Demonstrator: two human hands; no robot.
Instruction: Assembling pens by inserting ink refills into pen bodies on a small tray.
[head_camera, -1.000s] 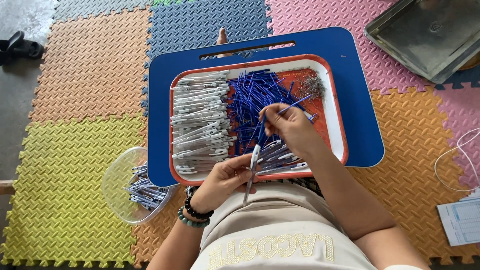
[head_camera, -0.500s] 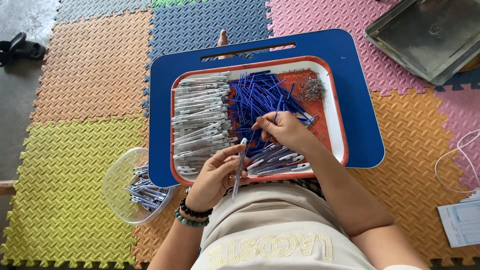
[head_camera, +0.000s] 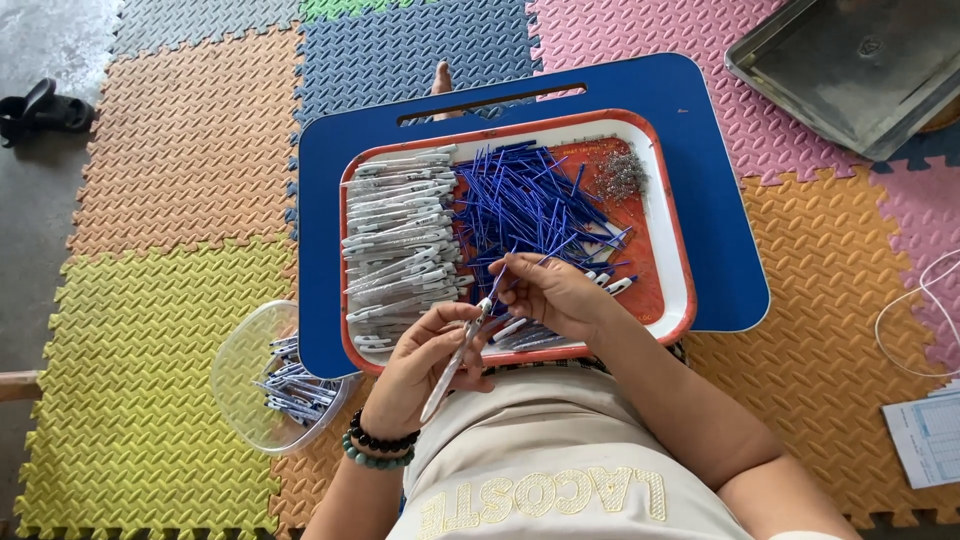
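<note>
My left hand (head_camera: 425, 358) holds a white pen barrel (head_camera: 452, 368), tilted, near the tray's front rim. My right hand (head_camera: 553, 294) pinches a thin blue refill (head_camera: 494, 287) whose end meets the top of the barrel. Both hands hover over the near edge of a red tray with a white rim (head_camera: 676, 250). In the tray lie a stack of white pen barrels (head_camera: 395, 240) on the left, a heap of blue refills (head_camera: 525, 205) in the middle and a small pile of metal springs (head_camera: 620, 175) at the far right corner.
The tray rests on a blue lap table (head_camera: 720, 170). A clear plastic bowl (head_camera: 245, 385) with finished pens sits on the floor mats to my left. A metal tray (head_camera: 850, 70) lies at the far right, a paper sheet (head_camera: 930, 440) and white cord at right.
My right hand picked a blue refill from the heap and brought it back to the barrel in my left hand, which rose slightly toward it.
</note>
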